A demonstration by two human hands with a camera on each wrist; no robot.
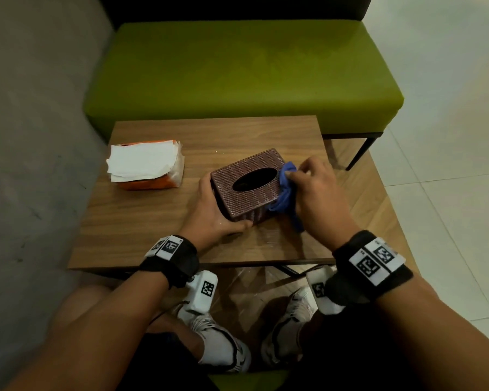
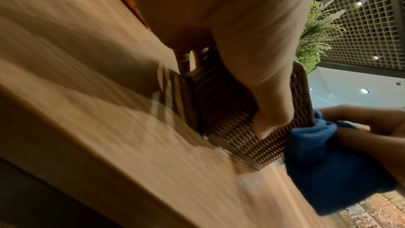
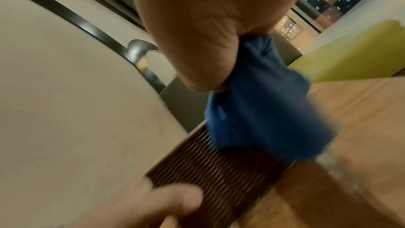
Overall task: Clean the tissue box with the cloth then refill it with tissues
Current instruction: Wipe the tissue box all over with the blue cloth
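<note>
A brown woven tissue box (image 1: 246, 167) with a dark oval slot sits mid-table (image 1: 141, 221). My left hand (image 1: 212, 213) grips its near-left corner, thumb along the front side (image 2: 269, 110) and fingers on the left side. My right hand (image 1: 316, 190) holds a bunched blue cloth (image 1: 287, 190) pressed against the box's right end (image 3: 219, 171); the cloth (image 3: 263, 110) hangs from my fist onto the ribbed surface. The blue cloth (image 2: 324, 162) covers the box's right edge. A stack of white tissues (image 1: 141, 162) in an orange pack lies at the table's left.
A green padded bench (image 1: 237, 71) stands just behind the table. A grey wall runs along the left, pale floor tiles at the right. My knees and white shoes (image 1: 223, 342) are under the table's near edge.
</note>
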